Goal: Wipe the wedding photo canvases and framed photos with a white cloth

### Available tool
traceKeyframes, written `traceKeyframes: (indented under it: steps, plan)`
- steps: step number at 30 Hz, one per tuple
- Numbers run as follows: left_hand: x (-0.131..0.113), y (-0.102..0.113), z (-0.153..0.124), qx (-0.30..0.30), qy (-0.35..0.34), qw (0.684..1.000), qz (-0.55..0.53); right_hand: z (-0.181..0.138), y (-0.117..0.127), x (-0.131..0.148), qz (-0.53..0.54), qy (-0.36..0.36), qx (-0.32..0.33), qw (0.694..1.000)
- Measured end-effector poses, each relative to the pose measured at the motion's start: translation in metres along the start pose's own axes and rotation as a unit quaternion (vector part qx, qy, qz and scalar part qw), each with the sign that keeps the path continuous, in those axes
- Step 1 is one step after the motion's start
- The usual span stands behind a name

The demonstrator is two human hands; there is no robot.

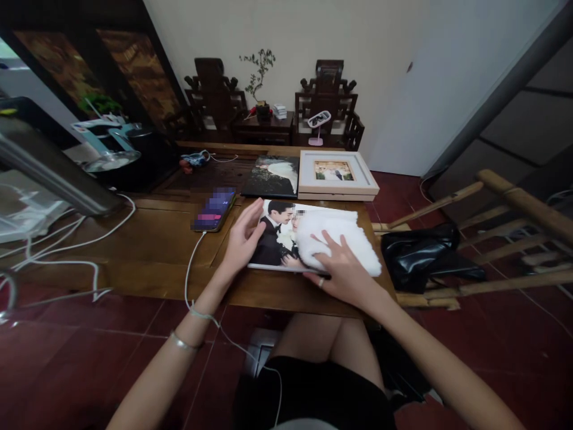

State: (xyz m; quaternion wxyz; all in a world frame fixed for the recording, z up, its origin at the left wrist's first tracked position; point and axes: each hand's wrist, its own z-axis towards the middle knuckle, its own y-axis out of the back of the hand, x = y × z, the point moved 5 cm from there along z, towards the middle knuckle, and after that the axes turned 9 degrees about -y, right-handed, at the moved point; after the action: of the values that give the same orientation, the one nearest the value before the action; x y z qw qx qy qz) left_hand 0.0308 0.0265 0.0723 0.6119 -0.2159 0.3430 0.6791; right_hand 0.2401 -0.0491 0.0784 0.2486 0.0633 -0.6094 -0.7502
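A photo album or panel (pixel 273 242) lies flat near the table's front edge, its cover printed with a couple in dark and white clothes. Along its left edge rests my left hand (pixel 245 236), fingers stretched out and holding nothing. A fluffy white cloth (pixel 358 239) covers the right part of the picture. My right hand (pixel 338 263) lies on this cloth with fingers spread, pressing it against the cover. One of its fingers wears a ring and reaches the album's front edge. What is under the cloth is hidden.
Behind the album lie a dark photo panel (pixel 273 176) and a white framed picture box (pixel 338 170). A phone (pixel 212 209) with a white cable (pixel 188 269) lies left of my left hand. A black bag (pixel 421 254) rests by a bamboo rack (pixel 447 203) at right.
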Motion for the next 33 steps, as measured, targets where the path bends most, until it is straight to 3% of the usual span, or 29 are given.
traceKeyframes:
  steps: [4, 7, 10, 13, 15, 17, 19, 21, 26, 29, 33]
  plan:
    - [-0.048, 0.013, 0.011, -0.048, -0.026, 0.999, -0.002, 0.016, -0.003, 0.037, -0.048, 0.034, -0.095, 0.994]
    - [-0.073, 0.018, 0.014, -0.077, -0.038, 0.996, -0.026, 0.015, 0.006, 0.043, -0.047, 0.049, -0.179, 0.981]
    - [-0.066, 0.015, 0.006, -0.125, -0.005, 0.989, -0.081, 0.004, 0.019, 0.028, -0.002, 0.055, -0.229, 0.972]
    - [-0.03, -0.004, -0.013, -0.141, 0.142, 0.972, -0.125, -0.005, 0.039, 0.004, 0.071, -0.042, -0.318, 0.944]
    - [-0.005, -0.025, -0.03, -0.129, 0.285, 0.933, -0.175, -0.01, 0.051, -0.011, 0.161, -0.157, -0.406, 0.886]
    - [0.005, -0.047, -0.042, -0.112, 0.369, 0.888, -0.249, -0.014, 0.053, -0.019, 0.299, -0.246, -0.466, 0.795]
    - [0.002, -0.068, -0.043, -0.063, 0.379, 0.859, -0.338, -0.012, 0.046, -0.02, 0.446, -0.286, -0.477, 0.701]
    - [-0.003, -0.074, -0.04, -0.085, 0.356, 0.848, -0.384, -0.009, 0.034, -0.019, 0.552, -0.297, -0.456, 0.632]
    - [-0.004, -0.053, -0.033, -0.206, 0.345, 0.859, -0.318, -0.02, 0.011, -0.038, 0.659, -0.323, -0.409, 0.543]
    - [0.001, -0.039, -0.03, -0.212, 0.367, 0.861, -0.28, -0.035, 0.013, -0.06, 0.638, -0.341, -0.433, 0.538]
    - [0.01, -0.025, -0.03, -0.175, 0.399, 0.864, -0.252, -0.065, 0.037, -0.087, 0.488, -0.316, -0.558, 0.592]
